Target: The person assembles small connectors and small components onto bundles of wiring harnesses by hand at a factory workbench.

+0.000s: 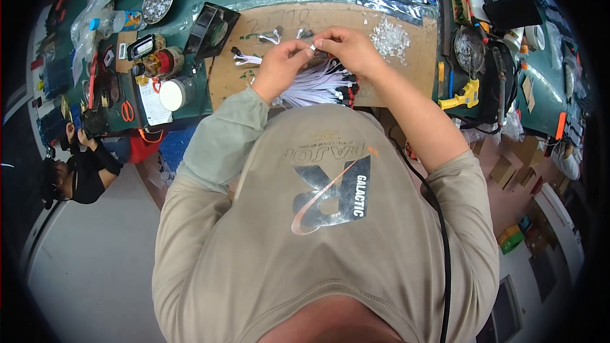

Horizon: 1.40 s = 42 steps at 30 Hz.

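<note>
My left hand (281, 65) and my right hand (351, 49) meet above the cardboard sheet (419, 82), fingertips pinched around a small white connector-like piece (312, 47). Its exact kind is too small to make out. Just below the hands lies a thick bundle of white cables (311, 91) with black and red ends, close to my body. A few white cables with dark connectors (272, 36) lie beyond my left hand. To the right of my right hand is a loose pile of small clear-white plastic pieces (389, 39).
A black square fan (211, 30), a white-lidded jar (175, 94) and a metal bowl of small parts (157, 2) stand on the left. Rightward lie a yellow glue gun (462, 95) and another dish (469, 47). A co-worker (79, 178) sits at far left.
</note>
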Motion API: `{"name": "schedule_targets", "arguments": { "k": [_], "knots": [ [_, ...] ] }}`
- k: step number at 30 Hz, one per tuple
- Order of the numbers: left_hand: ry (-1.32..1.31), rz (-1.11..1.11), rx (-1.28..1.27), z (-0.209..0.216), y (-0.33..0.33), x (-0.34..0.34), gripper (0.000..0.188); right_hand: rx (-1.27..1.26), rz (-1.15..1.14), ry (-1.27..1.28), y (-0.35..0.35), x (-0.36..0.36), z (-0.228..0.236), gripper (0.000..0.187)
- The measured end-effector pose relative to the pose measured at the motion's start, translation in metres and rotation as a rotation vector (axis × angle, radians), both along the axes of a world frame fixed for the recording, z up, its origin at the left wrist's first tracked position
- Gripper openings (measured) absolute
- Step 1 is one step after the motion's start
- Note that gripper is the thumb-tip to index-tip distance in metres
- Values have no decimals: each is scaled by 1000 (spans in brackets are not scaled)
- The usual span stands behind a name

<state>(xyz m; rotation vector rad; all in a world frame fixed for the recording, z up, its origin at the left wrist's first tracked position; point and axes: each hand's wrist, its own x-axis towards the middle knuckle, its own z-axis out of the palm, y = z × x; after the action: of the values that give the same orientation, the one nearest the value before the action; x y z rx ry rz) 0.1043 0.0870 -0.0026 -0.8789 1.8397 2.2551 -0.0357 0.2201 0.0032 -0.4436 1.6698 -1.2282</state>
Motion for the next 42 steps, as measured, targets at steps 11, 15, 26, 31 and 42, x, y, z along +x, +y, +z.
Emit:
{"name": "schedule_targets", "arguments": {
  "k": [11,15,26,31,42],
  "knots": [
    [22,-1,21,-10,-1,-2,15,-8,-35,-333,-2,-5,-11,25],
    [7,11,-5,-12,-4,-6,17,-38,-59,-427,-3,-11,-12,28],
    [-117,208,-74,-23,-24,-17,14,127,-29,527,5,-51,-46,31],
    [-172,272,-413,-30,-45,-23,26,478,160,967,19,-72,-48,27],
    [-72,-106,-751,-1,3,-21,31,565,249,1000,19,-76,-60,19]
  ]
}}
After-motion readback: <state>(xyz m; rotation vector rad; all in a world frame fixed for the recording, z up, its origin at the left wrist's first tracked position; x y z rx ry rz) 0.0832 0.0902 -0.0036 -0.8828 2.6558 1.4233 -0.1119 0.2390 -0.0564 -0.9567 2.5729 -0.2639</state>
